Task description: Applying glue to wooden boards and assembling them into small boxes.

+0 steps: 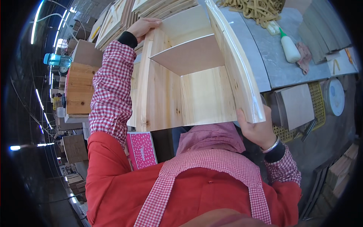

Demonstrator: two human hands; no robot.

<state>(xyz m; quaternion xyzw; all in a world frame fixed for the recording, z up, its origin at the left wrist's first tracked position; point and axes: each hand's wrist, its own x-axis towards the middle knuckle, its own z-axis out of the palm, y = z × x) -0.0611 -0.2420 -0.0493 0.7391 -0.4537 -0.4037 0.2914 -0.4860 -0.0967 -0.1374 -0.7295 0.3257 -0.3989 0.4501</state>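
Head view: the workshop has strip lights point(37, 22) along the left side. A grey table point(278, 70) occupies the far right. On it lie a heap of tan strips point(257, 11), a white bottle point(290, 49) with a green nozzle, a cloth point(303, 58) just beside the bottle, and a stack of thin sheets point(319, 32). Wooden frames point(115, 22) are stacked at the far left.

The box point(208, 96), of pale wood, is in front of the person's torso, at the centre of the scene. It is tilted, with its open side toward the viewer. A divider point(189, 55) spans the interior between the left and right walls.

The left hand point(145, 27) is partly closed on the far left corner of the box. The right hand point(258, 126) grips the near right corner, thumb on the wall; its other fingers are mostly hidden.

Right of the right hand, boards point(298, 108) stand in a yellow basket point(317, 100), with a round lid point(335, 96) beside it. A pink carton point(141, 149) is positioned near left, below the box.
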